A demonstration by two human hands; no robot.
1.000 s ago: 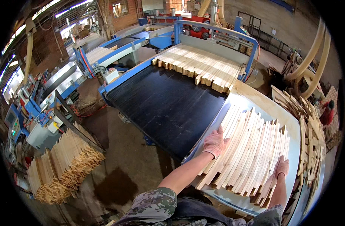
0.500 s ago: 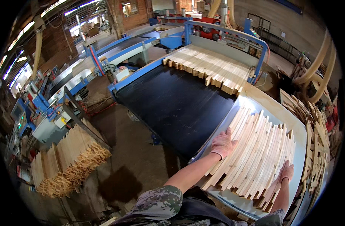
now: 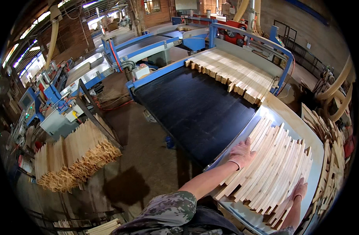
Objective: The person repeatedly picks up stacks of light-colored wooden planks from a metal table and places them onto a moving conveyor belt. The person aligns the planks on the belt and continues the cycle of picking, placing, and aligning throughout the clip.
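A row of pale wooden strips [image 3: 271, 168] lies side by side on a light, smooth table [image 3: 315, 154] at the right, its ends uneven. My left hand [image 3: 242, 154], in a pinkish work glove, grips the row's left edge, fingers over the outermost strips. Against the right edge, near its front end, my right hand [image 3: 301, 188] is curled, also gloved; part of its fingers is hidden. The row sits between my two hands. Left of it runs a black conveyor belt [image 3: 195, 113], and a second row of wooden strips [image 3: 234, 72] rests across its far end.
A blue machine frame [image 3: 252, 33] arches over the belt's far end. Loose wood offcuts [image 3: 332, 156] are heaped along the table's right side. At the left stands a big stack of wooden strips [image 3: 75, 156], near a control panel [image 3: 28, 105].
The whole view has shifted, so the scene sits farther right and the belt and tables appear moved. Both hands stay on the same edges of the row.
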